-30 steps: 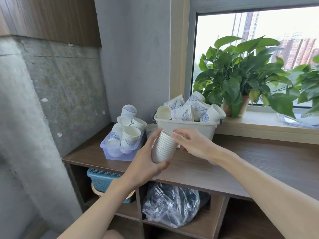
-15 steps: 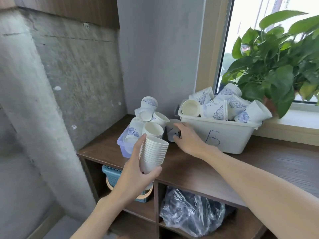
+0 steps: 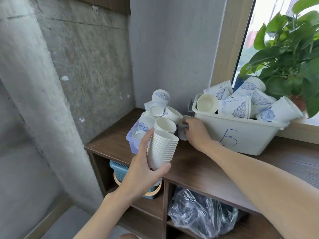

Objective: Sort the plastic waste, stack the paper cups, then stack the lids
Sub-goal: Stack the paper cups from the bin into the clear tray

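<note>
My left hand (image 3: 144,171) grips a tall stack of nested white paper cups (image 3: 163,149), held upright in front of the wooden shelf top (image 3: 195,168). My right hand (image 3: 196,131) is closed around a single paper cup (image 3: 182,130) standing on the shelf top between two bins. The lilac bin (image 3: 132,143) on the left holds several loose white cups with blue print. The white bin marked with a blue letter (image 3: 238,135) on the right is heaped with more cups and short stacks lying on their sides.
A leafy potted plant (image 3: 286,54) stands on the window sill behind the white bin. Under the shelf top sit a teal basket (image 3: 119,169) and a crumpled clear plastic bag (image 3: 200,216). A concrete wall (image 3: 72,69) closes the left side.
My right hand left the stack and reached forward to the single cup between the bins, closing on it. The stack in my left hand turned upright. The view shifted left and closer.
</note>
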`<state>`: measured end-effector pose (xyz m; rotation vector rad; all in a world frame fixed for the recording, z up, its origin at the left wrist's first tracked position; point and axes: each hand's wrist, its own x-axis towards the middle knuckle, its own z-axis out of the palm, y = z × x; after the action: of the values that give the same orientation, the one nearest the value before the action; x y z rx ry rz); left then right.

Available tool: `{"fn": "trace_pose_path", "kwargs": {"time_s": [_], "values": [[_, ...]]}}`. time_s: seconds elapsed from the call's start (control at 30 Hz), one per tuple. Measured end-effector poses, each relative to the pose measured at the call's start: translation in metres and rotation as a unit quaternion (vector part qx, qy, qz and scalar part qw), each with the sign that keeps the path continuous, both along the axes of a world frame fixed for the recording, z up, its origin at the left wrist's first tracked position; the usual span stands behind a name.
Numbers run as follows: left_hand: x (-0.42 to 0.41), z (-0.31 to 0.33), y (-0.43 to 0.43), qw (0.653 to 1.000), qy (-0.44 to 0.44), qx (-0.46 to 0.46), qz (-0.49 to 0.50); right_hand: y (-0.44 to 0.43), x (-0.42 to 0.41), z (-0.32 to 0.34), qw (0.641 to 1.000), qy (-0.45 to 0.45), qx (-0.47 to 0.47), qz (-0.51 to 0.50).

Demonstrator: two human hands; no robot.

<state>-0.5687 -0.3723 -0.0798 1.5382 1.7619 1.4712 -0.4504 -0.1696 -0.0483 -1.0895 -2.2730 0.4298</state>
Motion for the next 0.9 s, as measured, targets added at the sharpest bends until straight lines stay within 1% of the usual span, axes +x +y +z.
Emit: {"fn": "trace_pose_path", "kwargs": {"time_s": [0.1,0.17,0.33,0.67,0.9], "values": [[0.001,0.002,-0.002,1.0,0.003,-0.003,-0.002,-0.001,0.0,0.001,1.0,-0.011,0.027,-0.007],[0.003,0.004,-0.002,1.0,0.005,-0.004,-0.002,-0.005,0.002,0.003,0.999,-0.002,0.041,-0.004],[0.01,0.009,-0.003,1.0,0.003,-0.006,-0.01,-0.024,0.017,0.008,0.999,0.031,0.035,-0.008],[0.046,0.011,-0.005,1.0,-0.01,-0.001,-0.027,-0.069,0.073,0.033,0.992,0.119,0.016,-0.023],[0.062,0.012,-0.003,0.999,-0.011,-0.002,-0.035,-0.099,0.093,0.073,0.975,0.213,0.058,-0.019]]}}
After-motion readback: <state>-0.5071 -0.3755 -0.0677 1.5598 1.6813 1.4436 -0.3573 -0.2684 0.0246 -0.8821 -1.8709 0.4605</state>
